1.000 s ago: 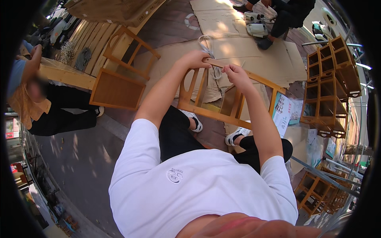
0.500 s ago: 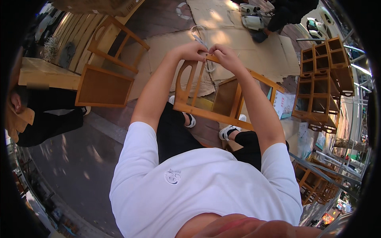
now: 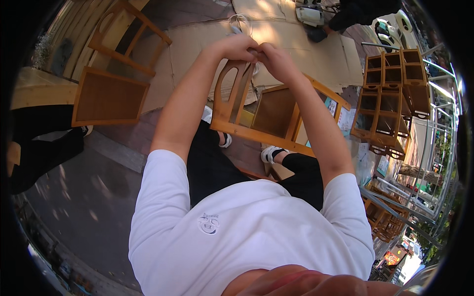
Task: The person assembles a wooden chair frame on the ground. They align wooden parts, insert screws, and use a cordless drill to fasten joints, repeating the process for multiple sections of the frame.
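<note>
The left hand point(image 3: 239, 48) and right hand point(image 3: 277, 60) met, fingers curled, at the far left corner of the wooden frame point(image 3: 293, 123) beyond the legs point(image 3: 307, 178); whether they gripped it, I couldn't tell. It looked stiff, fairly light, best held by its rails point(image 3: 261, 139).

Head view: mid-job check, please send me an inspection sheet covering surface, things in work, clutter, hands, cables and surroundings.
Surface: cardboard laid on the ground.
Job's things: slotted wooden frame in front of the person, partly hidden.
Clutter: printed sheets near its right end; another wooden frame and a brown panel to the left.
Hands: left hand and right hand close together at the slotted frame's upper left corner; exact grip hidden.
Cables: pale looped cord beyond the hands.
Surroundings: stacked wooden shelf units at right; a person's dark-clothed legs at left.
</note>
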`<state>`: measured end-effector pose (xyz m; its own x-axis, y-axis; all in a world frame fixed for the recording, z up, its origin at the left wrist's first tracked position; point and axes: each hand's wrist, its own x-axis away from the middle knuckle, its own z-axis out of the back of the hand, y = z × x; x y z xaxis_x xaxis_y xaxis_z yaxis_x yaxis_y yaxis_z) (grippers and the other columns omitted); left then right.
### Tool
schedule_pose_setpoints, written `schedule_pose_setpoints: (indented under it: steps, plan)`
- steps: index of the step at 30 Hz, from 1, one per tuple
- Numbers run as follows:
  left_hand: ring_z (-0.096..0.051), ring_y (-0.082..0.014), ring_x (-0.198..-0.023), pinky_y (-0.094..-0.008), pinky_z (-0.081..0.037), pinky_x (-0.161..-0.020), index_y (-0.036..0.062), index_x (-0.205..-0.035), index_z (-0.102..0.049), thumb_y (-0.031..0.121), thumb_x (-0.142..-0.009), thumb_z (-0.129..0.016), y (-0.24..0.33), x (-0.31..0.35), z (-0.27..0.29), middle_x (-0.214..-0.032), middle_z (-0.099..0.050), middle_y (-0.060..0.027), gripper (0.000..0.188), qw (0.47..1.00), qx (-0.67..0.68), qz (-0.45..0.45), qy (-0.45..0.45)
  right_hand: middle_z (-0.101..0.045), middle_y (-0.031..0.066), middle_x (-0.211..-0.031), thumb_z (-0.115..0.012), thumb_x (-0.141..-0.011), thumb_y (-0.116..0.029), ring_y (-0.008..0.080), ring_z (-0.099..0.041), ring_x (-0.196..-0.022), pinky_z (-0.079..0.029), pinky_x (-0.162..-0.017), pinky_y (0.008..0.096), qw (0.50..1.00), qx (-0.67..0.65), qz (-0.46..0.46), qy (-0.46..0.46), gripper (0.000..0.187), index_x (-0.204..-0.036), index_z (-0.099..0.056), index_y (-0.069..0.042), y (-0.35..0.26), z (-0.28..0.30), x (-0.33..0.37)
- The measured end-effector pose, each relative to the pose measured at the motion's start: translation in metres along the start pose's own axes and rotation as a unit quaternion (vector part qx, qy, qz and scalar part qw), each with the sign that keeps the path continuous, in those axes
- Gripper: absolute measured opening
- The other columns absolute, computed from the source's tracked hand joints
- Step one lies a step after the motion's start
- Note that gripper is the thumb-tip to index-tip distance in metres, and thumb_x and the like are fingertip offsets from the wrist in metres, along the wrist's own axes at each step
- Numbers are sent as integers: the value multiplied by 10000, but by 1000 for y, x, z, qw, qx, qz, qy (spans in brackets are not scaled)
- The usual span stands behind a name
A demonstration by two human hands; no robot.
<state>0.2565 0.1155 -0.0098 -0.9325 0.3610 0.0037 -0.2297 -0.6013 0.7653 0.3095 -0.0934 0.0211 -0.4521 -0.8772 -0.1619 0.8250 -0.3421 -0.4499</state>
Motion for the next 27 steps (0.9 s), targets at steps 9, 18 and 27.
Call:
schedule_pose_setpoints:
  steps: [9, 18, 27]
  plan:
    - [-639, -175, -788, -341, -527, -744, 92, -1137, -740, 133, -809, -766, -7, -6, -2, -859, -703, -63, 332, 998, 29, 49, -7, -688, 117, -900, -666, -916, -241, 338, -697, -829, -558, -701, 447, 975, 200, 56, -75, 234, -1103, -661, -99, -5, 13, -19]
    - [-643, -171, -795, -338, -527, -747, 40, -1067, -728, 161, -810, -782, -2, -2, 4, -864, -708, -68, 289, 999, 18, 28, -3, -710, 134, -866, -634, -953, -332, 373, -691, -807, -554, -697, 475, 952, 255, 57, -161, 272, -1055, -700, -88, -9, 18, -34]
    - [-650, -180, -806, -348, -528, -752, 3, -1025, -712, 190, -821, -774, -2, -3, 5, -872, -717, -88, 283, 999, 28, 43, -11, -723, 145, -885, -648, -957, -333, 370, -684, -826, -545, -736, 478, 959, 212, 8, -188, 269, -1033, -714, -84, -14, 31, -39]
